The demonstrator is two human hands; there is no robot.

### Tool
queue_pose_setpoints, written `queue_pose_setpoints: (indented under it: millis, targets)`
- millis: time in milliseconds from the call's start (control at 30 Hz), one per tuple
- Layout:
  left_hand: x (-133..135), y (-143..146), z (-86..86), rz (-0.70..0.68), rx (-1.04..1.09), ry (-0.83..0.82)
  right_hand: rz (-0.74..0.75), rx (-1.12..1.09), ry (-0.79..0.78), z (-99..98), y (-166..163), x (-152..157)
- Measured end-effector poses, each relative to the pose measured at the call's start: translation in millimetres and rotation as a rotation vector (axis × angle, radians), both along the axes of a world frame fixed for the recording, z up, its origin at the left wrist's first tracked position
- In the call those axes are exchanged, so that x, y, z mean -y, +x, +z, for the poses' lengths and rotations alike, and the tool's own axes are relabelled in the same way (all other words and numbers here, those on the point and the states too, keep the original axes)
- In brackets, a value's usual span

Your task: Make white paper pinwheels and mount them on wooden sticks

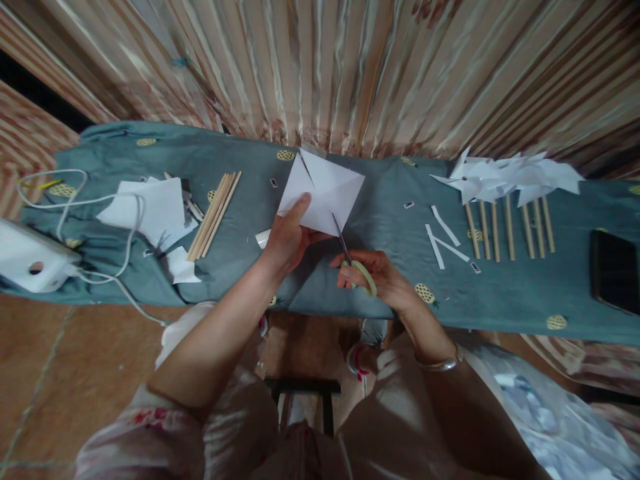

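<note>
Teal cloth (500,300) covers table. White paper square (327,190), creased along diagonals, held above cloth centre. Left hand (286,240) pinches paper's lower left edge, thumb on top, fingers beneath. Right hand (377,277) clamped round green scissors (356,265) handles; blades touch paper's lower edge. Finished paper pinwheels (505,180) lie well right, loose sticks (214,215) left.
</note>
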State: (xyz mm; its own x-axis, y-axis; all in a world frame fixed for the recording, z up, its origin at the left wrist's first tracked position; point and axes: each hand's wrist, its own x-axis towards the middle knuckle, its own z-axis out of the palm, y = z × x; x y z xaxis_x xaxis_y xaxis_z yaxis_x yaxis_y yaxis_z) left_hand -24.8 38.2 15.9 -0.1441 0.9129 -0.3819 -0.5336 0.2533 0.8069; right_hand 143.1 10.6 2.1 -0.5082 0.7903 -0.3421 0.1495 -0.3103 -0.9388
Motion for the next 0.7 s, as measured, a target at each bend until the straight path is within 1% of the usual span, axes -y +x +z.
queue_pose_setpoints:
  millis: [267,533,700]
  targets:
    - [1.1,-0.1,-0.4,0.017,0.072,0.017,-0.006,-0.019,0.001,-0.9,0.4,-0.3]
    - [1.8,-0.8,2.1,-0.005,0.067,0.026,-0.020,-0.046,-0.031,-6.1,0.4,-0.2]
    - [1.1,-0.4,3.8,0.004,0.052,0.017,-0.055,-0.067,-0.083,-8.8,-0.2,0.3]
